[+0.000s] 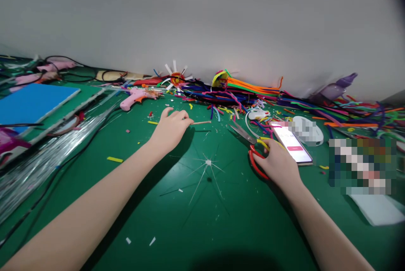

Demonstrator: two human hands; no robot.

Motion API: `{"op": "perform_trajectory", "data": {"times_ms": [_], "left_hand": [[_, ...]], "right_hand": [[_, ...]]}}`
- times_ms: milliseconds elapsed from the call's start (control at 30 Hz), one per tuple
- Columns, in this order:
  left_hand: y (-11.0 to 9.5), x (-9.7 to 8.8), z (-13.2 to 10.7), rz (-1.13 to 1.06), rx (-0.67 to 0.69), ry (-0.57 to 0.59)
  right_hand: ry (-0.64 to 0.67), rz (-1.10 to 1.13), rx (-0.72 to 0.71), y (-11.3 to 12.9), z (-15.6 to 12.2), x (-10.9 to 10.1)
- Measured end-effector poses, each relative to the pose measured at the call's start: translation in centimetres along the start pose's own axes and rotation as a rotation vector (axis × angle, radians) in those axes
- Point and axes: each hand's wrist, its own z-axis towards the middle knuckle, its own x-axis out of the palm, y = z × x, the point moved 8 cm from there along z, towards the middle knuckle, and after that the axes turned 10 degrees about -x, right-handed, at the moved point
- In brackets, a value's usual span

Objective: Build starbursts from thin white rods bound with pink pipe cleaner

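Observation:
My left hand (173, 124) is closed, pinching one end of a short, thin tan stick (202, 123) that points right. Whether the stick is a piece of pipe cleaner is not clear. In my right hand (280, 159) is a pair of scissors (243, 134) with red and yellow handles. Their blades point up and left, toward the stick but apart from it. Between my forearms, a spiky star of thin clear strands with a white centre (208, 162) stands on the green table (202, 228).
Pipe cleaners (256, 87) and cut scraps lie along the wall. A lit phone (292, 144) and a white oval object (307, 131) are beyond my right hand. At left are a pink glue gun (136, 97), clear strands (60, 157), a black cord and a blue board (34, 102).

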Motion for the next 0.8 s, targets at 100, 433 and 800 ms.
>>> {"op": "perform_trajectory", "data": {"times_ms": [100, 433, 800], "left_hand": [[-0.2, 0.6, -0.2, 0.020, 0.028, 0.001], [-1.0, 1.1, -0.4, 0.060, 0.091, -0.040], [-1.6, -0.1, -0.7, 0.022, 0.144, -0.141]], "right_hand": [[0.020, 0.022, 0.024, -0.3, 0.0, 0.4], [0.047, 0.068, 0.002, -0.3, 0.0, 0.9], [-0.112, 0.018, -0.089, -0.2, 0.1, 0.2]]}}
